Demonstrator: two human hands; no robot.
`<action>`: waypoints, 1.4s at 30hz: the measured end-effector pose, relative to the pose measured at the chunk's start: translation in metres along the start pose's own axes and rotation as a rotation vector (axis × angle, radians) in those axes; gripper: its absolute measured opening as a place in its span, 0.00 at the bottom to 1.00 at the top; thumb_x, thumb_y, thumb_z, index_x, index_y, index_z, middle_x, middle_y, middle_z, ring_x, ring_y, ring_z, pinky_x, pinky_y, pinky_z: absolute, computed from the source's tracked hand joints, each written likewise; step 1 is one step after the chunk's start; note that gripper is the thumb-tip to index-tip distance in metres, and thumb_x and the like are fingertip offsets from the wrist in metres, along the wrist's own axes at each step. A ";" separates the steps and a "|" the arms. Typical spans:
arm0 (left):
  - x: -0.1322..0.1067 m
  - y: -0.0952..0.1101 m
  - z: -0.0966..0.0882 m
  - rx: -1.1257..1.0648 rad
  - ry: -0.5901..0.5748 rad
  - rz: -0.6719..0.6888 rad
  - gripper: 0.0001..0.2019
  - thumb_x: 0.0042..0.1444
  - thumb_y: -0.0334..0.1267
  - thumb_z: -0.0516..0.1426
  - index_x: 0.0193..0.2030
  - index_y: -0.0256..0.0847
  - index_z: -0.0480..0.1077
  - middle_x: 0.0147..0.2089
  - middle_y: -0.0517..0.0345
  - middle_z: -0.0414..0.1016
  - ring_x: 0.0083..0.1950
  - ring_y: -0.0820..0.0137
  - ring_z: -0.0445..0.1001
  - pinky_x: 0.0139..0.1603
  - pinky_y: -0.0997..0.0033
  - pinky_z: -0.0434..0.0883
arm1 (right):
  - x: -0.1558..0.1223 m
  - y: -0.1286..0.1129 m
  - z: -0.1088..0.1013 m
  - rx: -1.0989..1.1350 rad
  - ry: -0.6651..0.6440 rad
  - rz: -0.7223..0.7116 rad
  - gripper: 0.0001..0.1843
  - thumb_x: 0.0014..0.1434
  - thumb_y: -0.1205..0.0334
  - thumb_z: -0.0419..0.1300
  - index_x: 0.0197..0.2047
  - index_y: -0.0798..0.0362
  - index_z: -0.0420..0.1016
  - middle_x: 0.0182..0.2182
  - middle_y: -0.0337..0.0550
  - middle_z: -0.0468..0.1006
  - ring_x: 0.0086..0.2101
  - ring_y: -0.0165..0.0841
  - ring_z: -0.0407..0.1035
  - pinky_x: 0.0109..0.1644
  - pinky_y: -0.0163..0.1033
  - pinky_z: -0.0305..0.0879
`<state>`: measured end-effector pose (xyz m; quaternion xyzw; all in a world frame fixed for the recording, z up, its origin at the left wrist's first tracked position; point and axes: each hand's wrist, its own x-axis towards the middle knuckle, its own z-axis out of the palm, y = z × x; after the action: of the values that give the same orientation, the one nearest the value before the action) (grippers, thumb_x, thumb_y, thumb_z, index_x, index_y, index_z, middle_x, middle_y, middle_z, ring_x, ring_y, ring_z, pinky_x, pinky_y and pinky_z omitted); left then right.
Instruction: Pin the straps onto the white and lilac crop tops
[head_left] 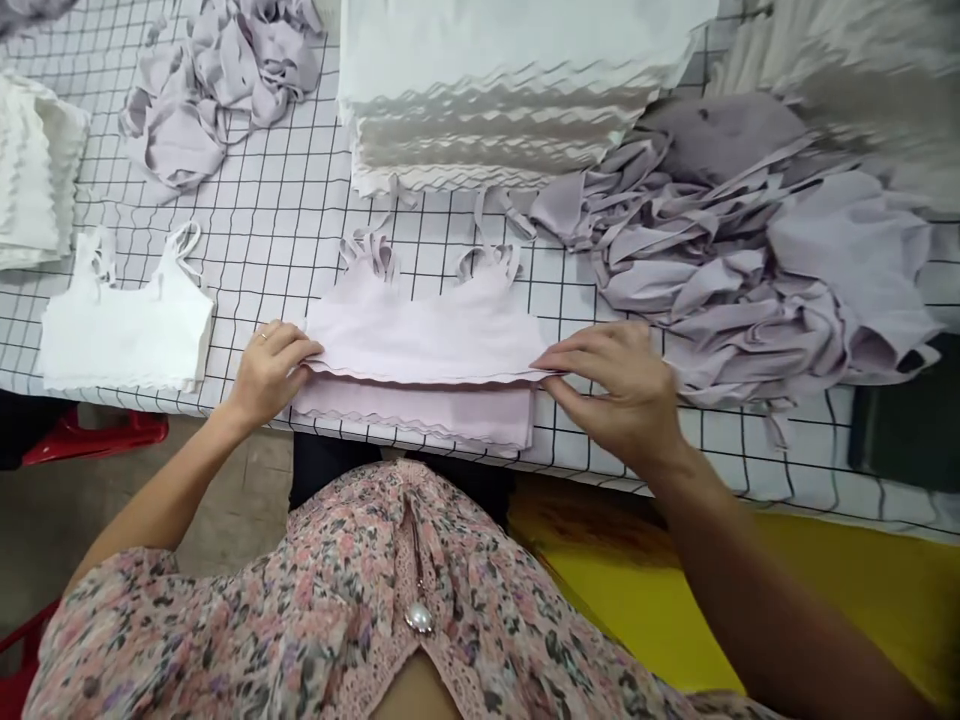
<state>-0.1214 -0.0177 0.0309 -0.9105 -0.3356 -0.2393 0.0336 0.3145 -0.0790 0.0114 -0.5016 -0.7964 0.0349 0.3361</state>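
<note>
A pale lilac camisole top (427, 335) is stretched between my two hands, its lower hem lifted and its thin straps lying away from me. My left hand (271, 370) pinches the hem's left corner. At the opposite corner, my right hand (611, 390) grips the hem between thumb and fingers. Beneath it lies a stack of similar lilac tops (420, 410), its near edge showing close to the table's front edge. How many pieces are in that stack is hidden.
White folded camisoles (124, 335) lie at the left. Beyond my hands is a tall white stack of wavy-edged fabric (517, 130). A tangled lilac heap (735, 260) covers the right side; a smaller lilac heap (225, 90) sits far left. The table has a checked cloth (262, 215).
</note>
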 end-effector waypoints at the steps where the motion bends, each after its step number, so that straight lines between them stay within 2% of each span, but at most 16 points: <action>1: -0.002 0.001 0.002 0.007 0.032 0.005 0.15 0.62 0.22 0.58 0.49 0.45 0.77 0.39 0.55 0.78 0.41 0.65 0.75 0.41 0.64 0.73 | -0.005 -0.002 0.001 -0.005 0.001 0.035 0.08 0.70 0.62 0.64 0.37 0.45 0.83 0.33 0.41 0.85 0.37 0.42 0.78 0.47 0.54 0.72; 4: -0.005 0.005 -0.005 -0.010 0.100 -0.013 0.19 0.64 0.22 0.59 0.54 0.48 0.79 0.41 0.56 0.78 0.41 0.67 0.75 0.40 0.67 0.72 | -0.013 -0.012 -0.008 -0.003 0.055 0.083 0.07 0.68 0.63 0.66 0.41 0.42 0.85 0.34 0.41 0.85 0.38 0.44 0.78 0.51 0.58 0.74; 8: -0.021 0.017 -0.014 -0.087 0.084 -0.061 0.20 0.65 0.23 0.59 0.57 0.51 0.80 0.43 0.56 0.78 0.41 0.68 0.75 0.41 0.67 0.73 | -0.032 -0.032 -0.015 -0.038 0.084 0.056 0.09 0.66 0.65 0.67 0.42 0.40 0.86 0.35 0.40 0.85 0.40 0.44 0.78 0.64 0.64 0.71; 15: -0.058 0.025 -0.001 -0.180 -0.123 -0.245 0.16 0.65 0.28 0.58 0.52 0.51 0.82 0.43 0.52 0.80 0.43 0.62 0.77 0.48 0.57 0.77 | -0.071 -0.042 0.012 -0.055 -0.044 0.120 0.11 0.70 0.62 0.63 0.37 0.42 0.86 0.34 0.41 0.85 0.40 0.42 0.77 0.67 0.69 0.67; 17: -0.056 0.030 -0.008 -0.203 -0.210 -0.252 0.20 0.67 0.27 0.56 0.58 0.52 0.80 0.49 0.49 0.81 0.50 0.59 0.79 0.54 0.52 0.78 | -0.072 -0.045 0.011 -0.076 -0.067 0.074 0.09 0.71 0.54 0.64 0.44 0.42 0.87 0.40 0.44 0.87 0.44 0.45 0.79 0.69 0.69 0.65; 18: -0.052 0.035 -0.012 -0.227 -0.249 -0.243 0.24 0.68 0.26 0.54 0.64 0.53 0.78 0.56 0.47 0.81 0.58 0.57 0.79 0.60 0.49 0.78 | -0.071 -0.047 0.010 -0.088 -0.094 0.052 0.14 0.72 0.48 0.63 0.52 0.43 0.86 0.47 0.48 0.88 0.50 0.49 0.80 0.71 0.71 0.62; 20: -0.041 0.046 -0.012 -0.270 -0.303 -0.223 0.31 0.71 0.25 0.49 0.76 0.54 0.66 0.73 0.45 0.73 0.77 0.56 0.70 0.73 0.43 0.71 | -0.067 -0.055 0.013 -0.117 -0.183 0.033 0.32 0.74 0.40 0.57 0.73 0.46 0.73 0.66 0.57 0.80 0.66 0.58 0.72 0.76 0.74 0.54; 22: -0.029 0.058 0.000 -0.271 -0.331 -0.216 0.34 0.75 0.29 0.48 0.84 0.53 0.53 0.85 0.46 0.58 0.88 0.55 0.52 0.84 0.39 0.59 | -0.064 -0.062 0.022 -0.152 -0.316 0.042 0.43 0.76 0.40 0.50 0.85 0.51 0.51 0.78 0.61 0.64 0.77 0.61 0.58 0.78 0.77 0.46; 25: -0.022 0.066 0.033 -0.212 -0.338 -0.284 0.38 0.76 0.44 0.56 0.87 0.50 0.46 0.88 0.42 0.47 0.90 0.47 0.44 0.87 0.34 0.47 | -0.065 -0.066 0.040 -0.182 -0.425 0.039 0.45 0.78 0.44 0.45 0.88 0.54 0.33 0.81 0.64 0.53 0.79 0.60 0.52 0.78 0.79 0.42; 27: -0.025 0.067 0.049 -0.187 -0.321 -0.341 0.41 0.73 0.49 0.61 0.86 0.50 0.48 0.88 0.42 0.45 0.90 0.45 0.44 0.88 0.32 0.46 | -0.067 -0.063 0.047 -0.190 -0.445 0.014 0.46 0.79 0.45 0.44 0.87 0.55 0.28 0.81 0.66 0.52 0.79 0.61 0.52 0.77 0.81 0.42; 29: -0.027 0.065 0.053 -0.187 -0.277 -0.356 0.37 0.73 0.48 0.61 0.84 0.49 0.54 0.88 0.43 0.49 0.89 0.45 0.46 0.87 0.32 0.47 | -0.064 -0.057 0.047 -0.196 -0.442 -0.008 0.46 0.79 0.45 0.44 0.88 0.53 0.28 0.81 0.65 0.53 0.78 0.63 0.53 0.75 0.82 0.44; 31: -0.022 0.057 0.048 -0.210 -0.183 -0.352 0.28 0.75 0.45 0.58 0.78 0.46 0.64 0.84 0.43 0.60 0.87 0.47 0.55 0.85 0.33 0.54 | -0.050 -0.049 0.042 -0.184 -0.363 -0.018 0.44 0.78 0.45 0.46 0.88 0.49 0.35 0.79 0.64 0.59 0.77 0.64 0.57 0.73 0.81 0.49; 33: -0.005 0.043 0.041 -0.238 -0.065 -0.398 0.19 0.76 0.43 0.57 0.69 0.43 0.73 0.73 0.44 0.75 0.78 0.52 0.70 0.79 0.40 0.67 | -0.021 -0.043 0.037 -0.140 -0.221 -0.021 0.38 0.78 0.47 0.51 0.85 0.44 0.51 0.75 0.60 0.70 0.73 0.62 0.63 0.71 0.75 0.57; 36: 0.040 0.012 0.038 -0.292 0.000 -0.543 0.10 0.73 0.42 0.60 0.53 0.42 0.81 0.53 0.49 0.84 0.56 0.60 0.80 0.61 0.55 0.77 | 0.042 -0.034 0.043 -0.022 -0.082 -0.063 0.22 0.76 0.53 0.58 0.69 0.45 0.78 0.60 0.54 0.83 0.63 0.55 0.73 0.66 0.64 0.66; 39: 0.086 -0.017 0.049 -0.362 -0.095 -0.690 0.09 0.68 0.41 0.64 0.38 0.40 0.80 0.43 0.52 0.83 0.41 0.66 0.78 0.50 0.62 0.75 | 0.113 -0.025 0.070 0.090 -0.131 -0.086 0.18 0.77 0.54 0.55 0.52 0.47 0.87 0.47 0.52 0.85 0.51 0.49 0.75 0.61 0.60 0.70; 42: 0.110 -0.029 0.064 -0.386 -0.161 -0.778 0.12 0.62 0.43 0.69 0.31 0.40 0.78 0.37 0.54 0.82 0.38 0.66 0.77 0.45 0.63 0.72 | 0.172 -0.016 0.107 0.174 -0.266 -0.116 0.20 0.75 0.58 0.53 0.49 0.46 0.89 0.45 0.53 0.82 0.50 0.49 0.71 0.59 0.59 0.69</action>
<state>-0.0410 0.0843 0.0220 -0.7218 -0.6039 -0.2210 -0.2559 0.1944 0.0844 0.0207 -0.4146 -0.8555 0.1502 0.2713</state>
